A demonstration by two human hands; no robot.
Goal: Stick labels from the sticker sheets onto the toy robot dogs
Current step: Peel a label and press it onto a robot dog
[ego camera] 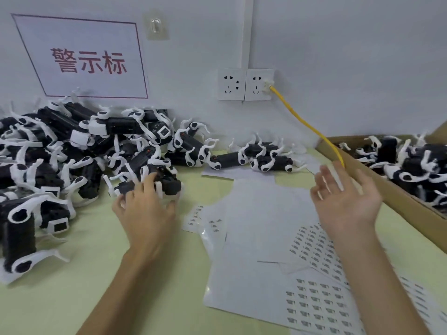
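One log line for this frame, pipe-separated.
left hand grips toy robot dog | right hand open, empty, above sticker sheets

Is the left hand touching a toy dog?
Touching. In the head view the left hand grips the dog, with its fingers lying over the top and its thumb under the side.

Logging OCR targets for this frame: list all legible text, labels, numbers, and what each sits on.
"警示标": red characters on the white wall sign, inside a red border.
Sticker sheets: rows of small printed labels, too small and blurred to read.
Toy robot dogs, wall sockets, cardboard box: no readable text visible.
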